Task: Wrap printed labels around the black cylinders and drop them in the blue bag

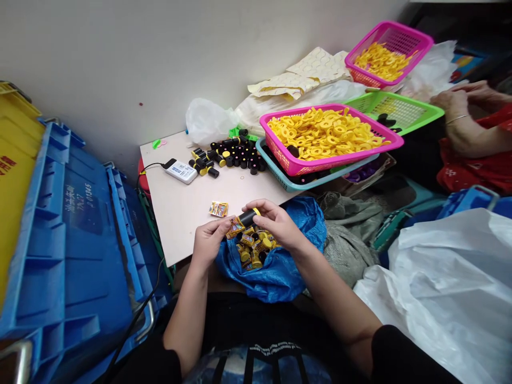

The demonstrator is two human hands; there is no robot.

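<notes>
My left hand [210,239] pinches a small yellow printed label [234,228]. Between the fingers of my right hand [276,221] is a black cylinder with a yellow end [248,217], tilted, its left end against the label. Both hands are over the near edge of the white table, above a blue sack [280,274] that holds several yellow labelled cylinders [256,248]. A small stack of printed labels [218,208] lies on the table just beyond my left hand. Farther back is a pile of black cylinders [240,154], some with yellow ends.
A power bank [181,170] with a cable lies on the table [172,213]. Pink basket [276,152] of yellow rings rests on a teal basket [280,178]. Blue crates [80,224] stand left; a white bag [452,272] lies right. Another person's hands [460,101] are at upper right.
</notes>
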